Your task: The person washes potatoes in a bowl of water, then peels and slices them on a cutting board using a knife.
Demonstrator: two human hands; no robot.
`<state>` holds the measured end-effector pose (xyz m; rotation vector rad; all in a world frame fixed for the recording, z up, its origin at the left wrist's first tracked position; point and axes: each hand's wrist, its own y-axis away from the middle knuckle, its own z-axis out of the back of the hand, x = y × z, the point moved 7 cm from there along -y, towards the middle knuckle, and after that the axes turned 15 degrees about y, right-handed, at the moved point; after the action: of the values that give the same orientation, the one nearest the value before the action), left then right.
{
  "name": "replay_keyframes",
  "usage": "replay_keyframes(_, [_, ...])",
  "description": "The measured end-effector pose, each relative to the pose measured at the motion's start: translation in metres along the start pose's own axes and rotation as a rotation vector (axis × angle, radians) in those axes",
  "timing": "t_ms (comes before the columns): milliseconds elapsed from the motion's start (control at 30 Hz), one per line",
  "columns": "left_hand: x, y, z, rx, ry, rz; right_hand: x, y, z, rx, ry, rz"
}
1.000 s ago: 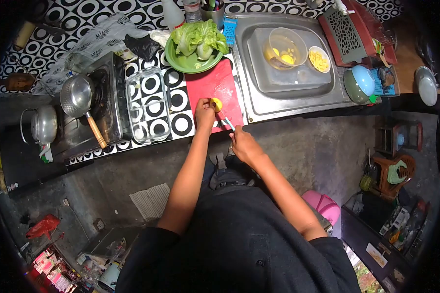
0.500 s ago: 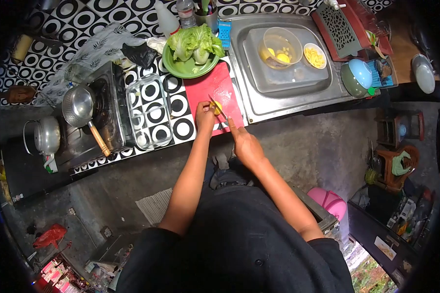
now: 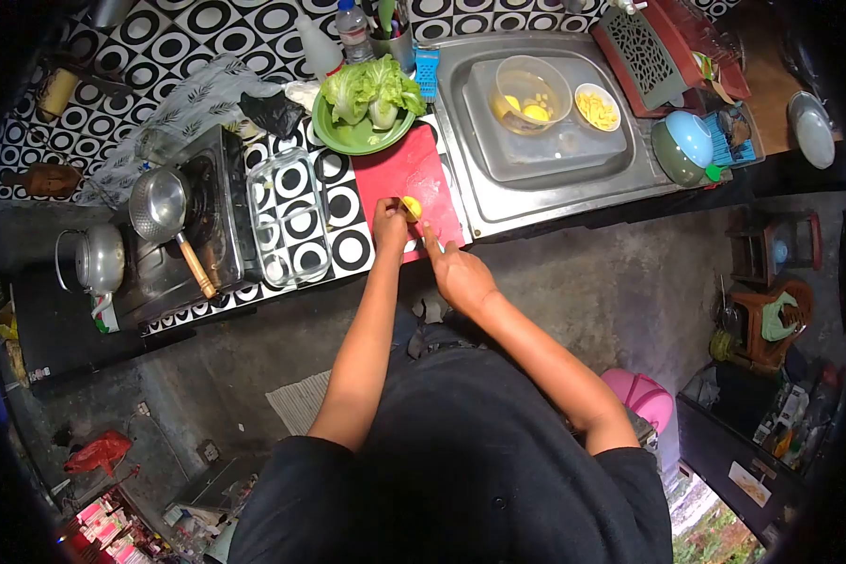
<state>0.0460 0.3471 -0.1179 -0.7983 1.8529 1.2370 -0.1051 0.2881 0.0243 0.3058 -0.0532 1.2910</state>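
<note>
On the red cutting board [image 3: 421,155] lies a yellow piece of food [image 3: 413,208], with my left hand [image 3: 390,222] closed against its left side. My right hand [image 3: 462,274] is closed round a knife whose handle is mostly hidden by the fingers. The knife's thin blade [image 3: 412,207] reaches up and left to the yellow piece. Behind the board stands a green bowl [image 3: 362,142] of leafy greens [image 3: 385,86]. In the sink area, a clear bowl [image 3: 533,70] holds yellow pieces in liquid, beside a small white bowl [image 3: 597,106] of cut yellow pieces.
A clear glass dish [image 3: 289,215] lies left of the board. Further left, a pan [image 3: 161,204] with a wooden handle rests on the stove [image 3: 218,197], near a kettle [image 3: 100,259]. A blue bowl [image 3: 688,139] and a red rack [image 3: 641,58] stand right of the sink.
My right hand has moved slightly left and down with the knife, whose blade now lies closer to my left fingers. The view has shifted slightly.
</note>
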Motion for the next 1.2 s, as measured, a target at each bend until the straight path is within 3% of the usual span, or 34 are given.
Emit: replay_keyframes(1200, [-0.003, 0.01, -0.003, -0.011, -0.067, -0.037, -0.018, 0.001, -0.01, -0.012, -0.17, 0.001])
